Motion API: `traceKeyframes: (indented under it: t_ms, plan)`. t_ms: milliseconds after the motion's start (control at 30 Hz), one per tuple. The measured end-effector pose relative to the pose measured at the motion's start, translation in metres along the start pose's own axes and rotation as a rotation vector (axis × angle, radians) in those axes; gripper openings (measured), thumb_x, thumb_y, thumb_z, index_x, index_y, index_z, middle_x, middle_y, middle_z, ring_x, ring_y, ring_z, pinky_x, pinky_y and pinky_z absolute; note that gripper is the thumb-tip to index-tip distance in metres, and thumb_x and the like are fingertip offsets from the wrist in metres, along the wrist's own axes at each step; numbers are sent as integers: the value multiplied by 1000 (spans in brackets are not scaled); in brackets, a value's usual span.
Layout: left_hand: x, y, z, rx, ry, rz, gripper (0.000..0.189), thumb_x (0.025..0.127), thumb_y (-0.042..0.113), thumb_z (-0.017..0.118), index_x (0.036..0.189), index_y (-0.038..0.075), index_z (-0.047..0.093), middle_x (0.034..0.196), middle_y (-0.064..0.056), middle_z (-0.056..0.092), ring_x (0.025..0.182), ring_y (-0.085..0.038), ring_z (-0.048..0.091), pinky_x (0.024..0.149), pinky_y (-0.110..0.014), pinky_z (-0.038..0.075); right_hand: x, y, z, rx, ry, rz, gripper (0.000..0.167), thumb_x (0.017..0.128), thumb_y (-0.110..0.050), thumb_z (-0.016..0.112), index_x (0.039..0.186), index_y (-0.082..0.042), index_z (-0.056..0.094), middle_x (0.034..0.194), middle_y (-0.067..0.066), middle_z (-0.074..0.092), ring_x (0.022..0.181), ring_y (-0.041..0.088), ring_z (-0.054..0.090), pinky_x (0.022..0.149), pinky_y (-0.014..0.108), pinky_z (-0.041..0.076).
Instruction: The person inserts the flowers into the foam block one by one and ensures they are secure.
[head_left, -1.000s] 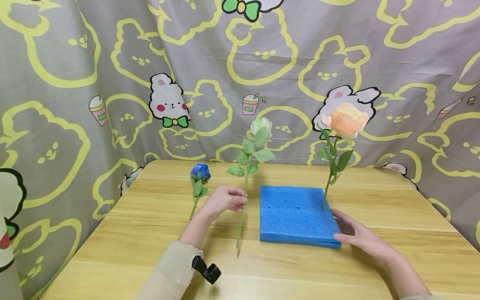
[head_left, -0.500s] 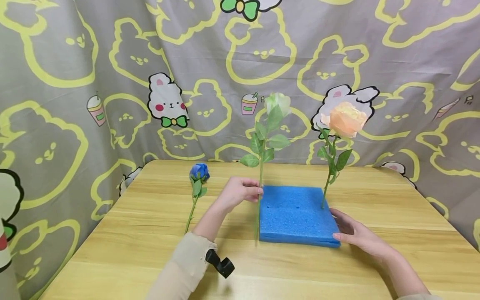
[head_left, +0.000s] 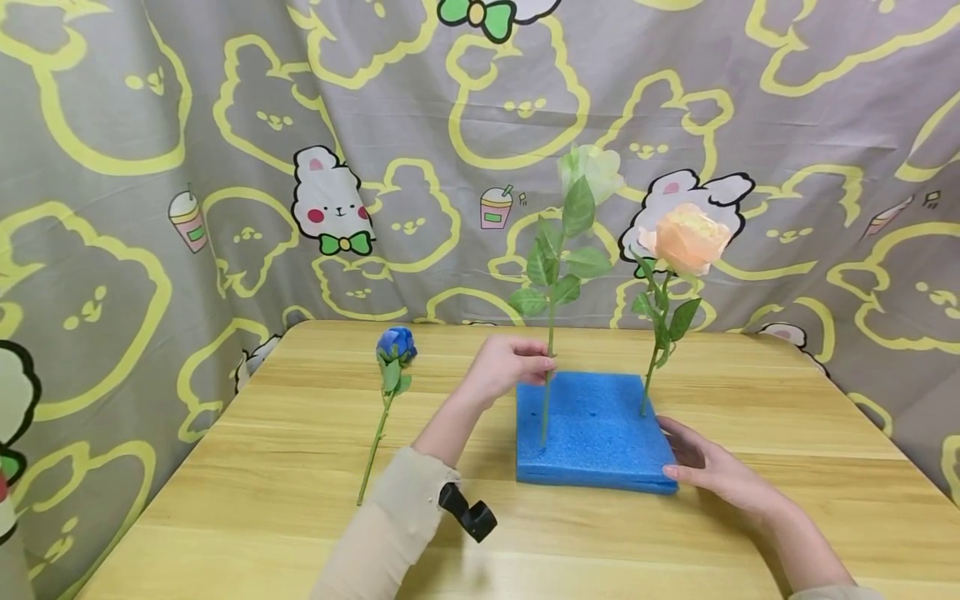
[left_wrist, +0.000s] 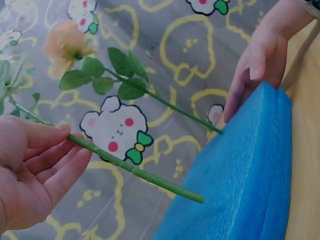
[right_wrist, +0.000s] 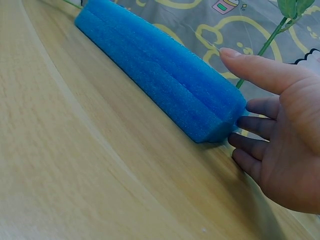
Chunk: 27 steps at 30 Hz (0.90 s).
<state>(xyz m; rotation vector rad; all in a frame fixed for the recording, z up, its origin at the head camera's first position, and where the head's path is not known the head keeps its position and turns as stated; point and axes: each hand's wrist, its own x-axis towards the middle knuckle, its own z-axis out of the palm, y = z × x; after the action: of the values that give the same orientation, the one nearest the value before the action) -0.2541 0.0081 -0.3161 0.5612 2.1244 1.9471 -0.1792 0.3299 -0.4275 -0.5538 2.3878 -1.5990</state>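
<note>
My left hand (head_left: 513,367) pinches the green stem of a white artificial rose (head_left: 592,173) between thumb and fingers. The stem's cut end (left_wrist: 195,196) hangs just above the blue foam block (head_left: 600,450), apart from it in the left wrist view. A peach rose (head_left: 690,240) stands upright in the block near its right edge. At the block's right side is my right hand (head_left: 712,467), its fingers loosely extended. In the right wrist view its fingertips (right_wrist: 240,139) meet the foam's end, with the thumb raised off it.
On the wooden table (head_left: 247,492), to the left, lies a blue rose (head_left: 396,343) with its stem toward the front. A patterned curtain (head_left: 420,108) hangs behind the table. Small holes mark the foam's top. A black wrist mount (head_left: 468,511) sits on the left sleeve.
The left hand has carried the white rose right and upward, from beside the foam block to over its left part. The right hand has stayed at the block's right side.
</note>
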Motion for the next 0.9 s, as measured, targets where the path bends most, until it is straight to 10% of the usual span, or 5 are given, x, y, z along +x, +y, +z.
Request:
traceKeyframes:
  t_ms: [900]
  plan:
    - [35, -2, 46, -31, 39, 87, 19, 82, -2, 67, 99, -10, 67, 87, -17, 69, 73, -20, 68, 66, -27, 56, -2, -2, 1, -17, 3, 19, 69, 92, -8, 55, 144, 9, 13, 145, 34, 14, 114, -11, 37, 90, 10, 34]
